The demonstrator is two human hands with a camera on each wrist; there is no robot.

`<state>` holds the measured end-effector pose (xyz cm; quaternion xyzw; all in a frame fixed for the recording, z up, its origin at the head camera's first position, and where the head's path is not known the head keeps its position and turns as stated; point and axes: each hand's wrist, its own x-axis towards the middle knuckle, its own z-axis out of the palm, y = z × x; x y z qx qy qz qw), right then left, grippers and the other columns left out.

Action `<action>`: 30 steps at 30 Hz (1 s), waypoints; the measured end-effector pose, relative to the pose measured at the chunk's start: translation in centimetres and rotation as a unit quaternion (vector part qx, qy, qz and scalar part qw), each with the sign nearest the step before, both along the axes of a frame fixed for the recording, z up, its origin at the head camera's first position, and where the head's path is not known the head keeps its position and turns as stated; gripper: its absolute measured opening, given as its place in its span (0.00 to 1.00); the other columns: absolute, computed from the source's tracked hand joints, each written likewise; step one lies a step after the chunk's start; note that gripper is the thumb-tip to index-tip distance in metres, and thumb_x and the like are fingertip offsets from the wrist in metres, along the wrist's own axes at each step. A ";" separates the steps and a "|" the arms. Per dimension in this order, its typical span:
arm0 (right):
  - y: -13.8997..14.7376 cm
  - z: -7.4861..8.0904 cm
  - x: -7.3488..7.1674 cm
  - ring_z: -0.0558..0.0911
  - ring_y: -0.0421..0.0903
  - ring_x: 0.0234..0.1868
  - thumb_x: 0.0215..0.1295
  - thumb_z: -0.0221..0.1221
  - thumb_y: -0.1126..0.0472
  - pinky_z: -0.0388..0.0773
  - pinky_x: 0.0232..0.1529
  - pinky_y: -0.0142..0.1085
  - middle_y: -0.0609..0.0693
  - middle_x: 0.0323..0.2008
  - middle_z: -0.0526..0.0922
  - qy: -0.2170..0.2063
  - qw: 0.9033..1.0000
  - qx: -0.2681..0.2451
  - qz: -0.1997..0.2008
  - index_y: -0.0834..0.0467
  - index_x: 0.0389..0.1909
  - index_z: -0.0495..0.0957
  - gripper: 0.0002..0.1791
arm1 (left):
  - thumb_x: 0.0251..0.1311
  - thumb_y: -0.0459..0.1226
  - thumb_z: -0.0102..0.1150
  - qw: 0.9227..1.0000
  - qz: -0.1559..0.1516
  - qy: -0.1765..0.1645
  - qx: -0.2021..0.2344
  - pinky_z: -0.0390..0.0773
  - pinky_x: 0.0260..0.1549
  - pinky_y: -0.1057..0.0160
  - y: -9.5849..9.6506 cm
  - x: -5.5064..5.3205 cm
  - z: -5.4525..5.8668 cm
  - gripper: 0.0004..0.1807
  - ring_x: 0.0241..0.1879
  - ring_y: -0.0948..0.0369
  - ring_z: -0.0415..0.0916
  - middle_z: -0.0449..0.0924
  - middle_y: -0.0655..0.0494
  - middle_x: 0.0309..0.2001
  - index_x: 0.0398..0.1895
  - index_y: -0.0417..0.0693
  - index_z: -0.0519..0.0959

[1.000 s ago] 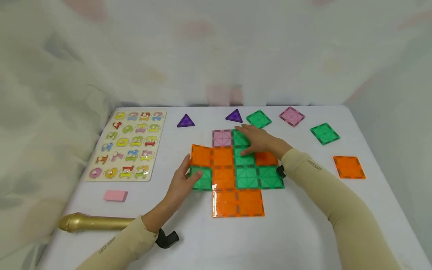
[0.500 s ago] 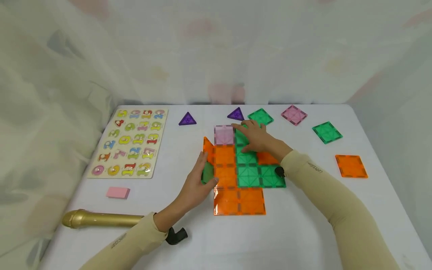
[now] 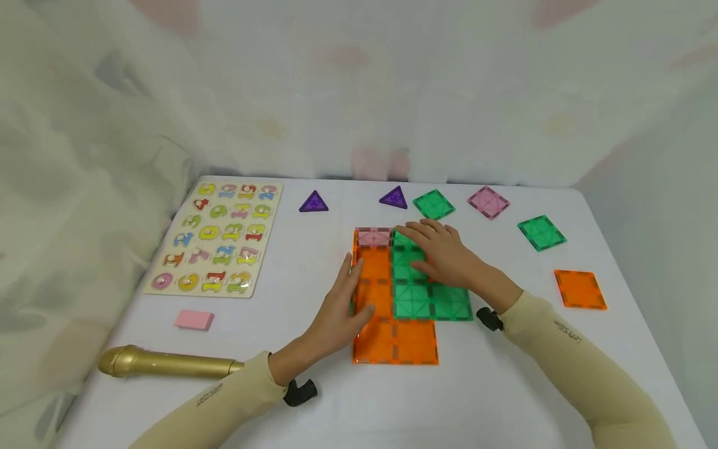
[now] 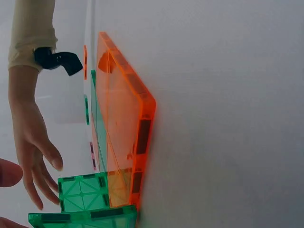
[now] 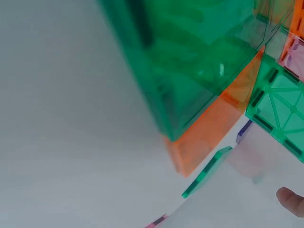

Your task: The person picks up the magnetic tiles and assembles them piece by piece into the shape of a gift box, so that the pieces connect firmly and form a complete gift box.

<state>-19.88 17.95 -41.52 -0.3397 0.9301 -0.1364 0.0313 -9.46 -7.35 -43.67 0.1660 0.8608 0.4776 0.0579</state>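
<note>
Joined see-through magnetic tiles, orange, green and pink, form a sheet in the middle of the table. Along its left side, the straight fingers of my left hand [image 3: 336, 315] lie against a pair of tiles turned up on edge; the thumb reaches over the orange tiles [image 3: 374, 299]. My right hand [image 3: 449, 254] spreads over the right part, its fingers at the back green tile [image 3: 405, 238] and its thumb above the green tiles [image 3: 412, 299]. At the back, the pink tile [image 3: 374, 237] looks tilted. The right wrist view shows a raised green tile [image 5: 190, 61] and an orange tile [image 5: 213, 128].
Two purple triangle tiles [image 3: 313, 202] and loose square tiles, such as a green one [image 3: 541, 232] and an orange one [image 3: 581, 289], lie around the back and right. To the left are a number puzzle board [image 3: 213, 240], a pink block [image 3: 194, 320] and a gold microphone [image 3: 168, 363].
The left orange and green tiles have swung up from flat onto edge, with my left hand moving right alongside them. The pink tile now looks tilted. My right hand has shifted slightly right.
</note>
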 end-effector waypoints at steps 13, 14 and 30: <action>3.9 -0.3 3.6 0.68 0.71 0.61 0.69 0.53 0.44 0.69 0.52 0.68 0.75 0.64 0.64 -0.171 0.968 0.054 -0.177 0.65 0.74 0.44 0.45 | 0.64 0.49 0.57 0.991 0.049 -0.123 0.014 0.49 0.71 0.45 -0.6 -0.6 -1.1 0.51 0.76 0.52 0.41 0.35 0.49 0.78 0.77 0.52 0.33; 4.1 -0.6 4.0 0.67 0.71 0.62 0.69 0.52 0.43 0.68 0.52 0.68 0.76 0.64 0.63 -0.199 0.963 0.050 -0.172 0.66 0.74 0.44 0.46 | 0.64 0.50 0.57 0.988 0.049 -0.146 0.025 0.50 0.71 0.45 -0.7 -0.6 -1.1 0.52 0.75 0.51 0.47 0.36 0.50 0.78 0.77 0.52 0.32; 3.1 3.7 5.6 0.67 0.60 0.66 0.71 0.52 0.47 0.66 0.63 0.60 0.63 0.66 0.65 -0.248 0.927 -0.192 -0.205 0.50 0.76 0.36 0.43 | 0.64 0.47 0.58 0.966 0.071 -0.240 0.071 0.44 0.72 0.47 -0.4 -1.3 -0.9 0.49 0.76 0.52 0.39 0.41 0.52 0.77 0.78 0.51 0.36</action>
